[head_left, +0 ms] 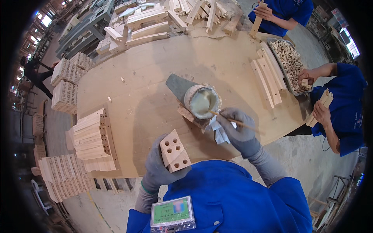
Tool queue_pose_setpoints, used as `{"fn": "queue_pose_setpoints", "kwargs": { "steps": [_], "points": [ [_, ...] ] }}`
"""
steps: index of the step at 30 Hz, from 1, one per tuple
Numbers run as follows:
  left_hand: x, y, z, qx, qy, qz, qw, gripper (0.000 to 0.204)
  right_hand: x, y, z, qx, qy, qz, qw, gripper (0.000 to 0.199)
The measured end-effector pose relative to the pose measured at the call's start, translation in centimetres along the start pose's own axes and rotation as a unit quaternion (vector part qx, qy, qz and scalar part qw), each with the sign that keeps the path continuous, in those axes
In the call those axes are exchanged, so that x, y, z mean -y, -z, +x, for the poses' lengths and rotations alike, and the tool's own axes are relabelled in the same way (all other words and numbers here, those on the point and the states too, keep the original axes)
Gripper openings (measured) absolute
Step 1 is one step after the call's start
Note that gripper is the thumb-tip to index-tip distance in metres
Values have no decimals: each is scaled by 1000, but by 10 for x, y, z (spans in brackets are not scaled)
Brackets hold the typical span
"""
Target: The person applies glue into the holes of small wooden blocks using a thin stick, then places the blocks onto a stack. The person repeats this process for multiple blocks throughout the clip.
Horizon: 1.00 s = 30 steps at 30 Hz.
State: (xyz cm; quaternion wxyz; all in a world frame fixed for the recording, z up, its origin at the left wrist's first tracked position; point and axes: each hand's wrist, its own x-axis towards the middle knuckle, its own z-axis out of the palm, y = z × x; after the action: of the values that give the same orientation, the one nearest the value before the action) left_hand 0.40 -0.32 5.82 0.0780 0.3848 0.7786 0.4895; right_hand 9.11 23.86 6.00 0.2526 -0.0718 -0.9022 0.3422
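From the head view, looking down, my left hand (pixel 157 167), in a grey glove, has its fingers clamped around a wooden block (pixel 175 151) with five round holes drilled in its upper face; I hold it tilted just above the near edge of the wooden table (pixel 155 77), close to my blue shirt (pixel 233 198). My right hand (pixel 239 130), gloved too, has its fingers pinched together on a thin wooden stick (pixel 233 120), whose far tip dips into a round pot of pale glue (pixel 202 101) that sits on the table just beyond my knuckles. A crumpled white rag (pixel 218 132) lies under that hand, touching the pot's base, and a grey flat piece (pixel 178 86) runs out from behind the pot. To my left a stack of drilled wooden blocks (pixel 93 136) rests at the table's edge, well apart from the one I hold. Across the table, long wooden slats (pixel 268 77) lie beside a metal tray of dowel pegs (pixel 289 62). A co-worker's hand (pixel 307 75) rests at that tray, and their other hand (pixel 320 112) holds a piece of wood. More timber (pixel 155 19) is piled at the far end.
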Motion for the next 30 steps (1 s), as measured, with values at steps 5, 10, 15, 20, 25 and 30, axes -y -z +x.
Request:
{"fn": "queue_pose_setpoints", "kwargs": {
  "steps": [5,10,15,20,25,30],
  "points": [
    [0,2,3,8,17,29,999,86,8,0,-21,10,98,39,994,20],
    [-2,0,3,21,19,21,999,87,1,-5,-24,-43,3,151,988,18],
    [0,-1,3,38,33,13,999,88,1,-15,-35,-58,-61,234,968,12],
    [-2,-2,6,57,36,28,997,89,-3,-15,-21,-51,-57,213,974,12],
    [-6,-5,9,76,36,38,996,89,2,-17,-24,-22,-69,251,965,14],
    [-13,-7,10,110,85,-9,990,91,10,-2,-22,-65,-77,359,928,16]
  ]
}}
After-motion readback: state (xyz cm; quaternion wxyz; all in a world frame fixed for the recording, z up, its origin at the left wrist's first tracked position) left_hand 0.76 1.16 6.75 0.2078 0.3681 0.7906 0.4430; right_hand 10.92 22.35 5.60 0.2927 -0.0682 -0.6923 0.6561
